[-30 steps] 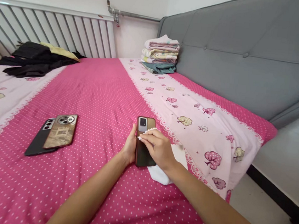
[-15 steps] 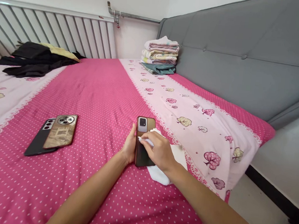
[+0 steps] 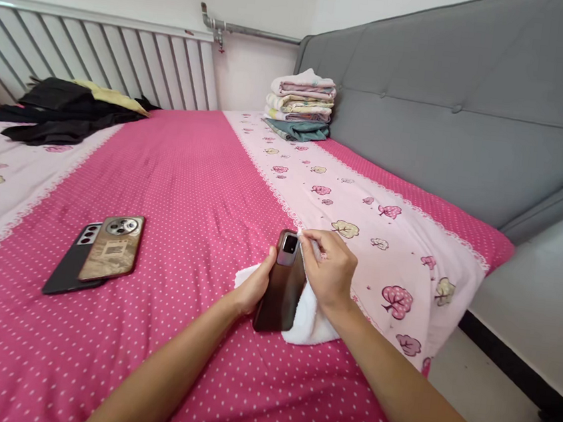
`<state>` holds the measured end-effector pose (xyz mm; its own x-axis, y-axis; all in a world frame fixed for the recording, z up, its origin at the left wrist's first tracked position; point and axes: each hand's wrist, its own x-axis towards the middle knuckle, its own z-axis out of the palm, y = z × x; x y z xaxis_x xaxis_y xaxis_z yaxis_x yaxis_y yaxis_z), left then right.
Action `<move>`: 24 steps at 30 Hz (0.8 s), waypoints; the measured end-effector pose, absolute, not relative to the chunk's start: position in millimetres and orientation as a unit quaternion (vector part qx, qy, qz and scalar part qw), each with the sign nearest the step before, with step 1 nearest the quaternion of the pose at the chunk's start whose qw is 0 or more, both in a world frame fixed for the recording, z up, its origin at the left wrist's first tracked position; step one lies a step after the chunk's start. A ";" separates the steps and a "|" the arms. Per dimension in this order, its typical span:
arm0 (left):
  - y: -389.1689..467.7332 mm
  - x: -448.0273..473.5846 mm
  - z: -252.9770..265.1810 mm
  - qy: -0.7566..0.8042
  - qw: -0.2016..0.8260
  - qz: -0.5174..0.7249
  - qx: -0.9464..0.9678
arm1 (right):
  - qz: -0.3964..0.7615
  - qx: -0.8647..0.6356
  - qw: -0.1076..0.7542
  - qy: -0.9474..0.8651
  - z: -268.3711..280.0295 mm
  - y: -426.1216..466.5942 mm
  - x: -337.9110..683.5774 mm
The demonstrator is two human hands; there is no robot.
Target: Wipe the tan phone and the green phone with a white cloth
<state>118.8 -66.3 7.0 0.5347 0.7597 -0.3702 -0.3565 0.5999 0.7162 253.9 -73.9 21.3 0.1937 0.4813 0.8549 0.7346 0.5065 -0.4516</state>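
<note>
My left hand (image 3: 253, 287) is closed round the left side of a dark smartphone (image 3: 278, 298), which stands tilted with its back and camera block facing me. My right hand (image 3: 333, 270) pinches a bit of white cloth (image 3: 310, 325) at the phone's upper right edge. The cloth hangs below that hand, and some white shows to the left of the phone behind my left hand. Part of the cloth is hidden by the phone. To the left, a gold-patterned phone (image 3: 115, 250) lies overlapping a dark grey phone (image 3: 64, 273), both with cameras up.
A pink dotted bedsheet (image 3: 184, 180) lies under everything. Folded cloths (image 3: 300, 102) are stacked against the grey headboard (image 3: 451, 74). Black clothes (image 3: 65, 111) lie at the far left by a white radiator (image 3: 141, 62). The bed's edge drops off at right.
My right hand has moved from the phone's back to its upper right edge with the cloth. The phone has shifted right and turned, and cloth now shows on its left.
</note>
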 end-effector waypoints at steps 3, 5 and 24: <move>-65.8 119.3 3.2 0.335 0.822 0.345 0.306 | -0.105 -0.485 0.601 -0.627 22.4 -73.7 254.7; -64.7 118.7 1.6 0.317 0.822 0.339 0.330 | -0.105 -0.479 0.601 -0.631 23.0 -73.9 253.9; -60.8 119.0 -6.8 0.282 0.822 0.376 0.322 | -0.078 -0.484 0.570 -0.659 19.5 -72.8 252.1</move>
<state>119.0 -60.8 -6.8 0.5584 0.7996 -0.2210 -0.4364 0.5097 0.7415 252.1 -72.8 19.5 0.1188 0.5496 0.8269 0.7272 0.5189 -0.4494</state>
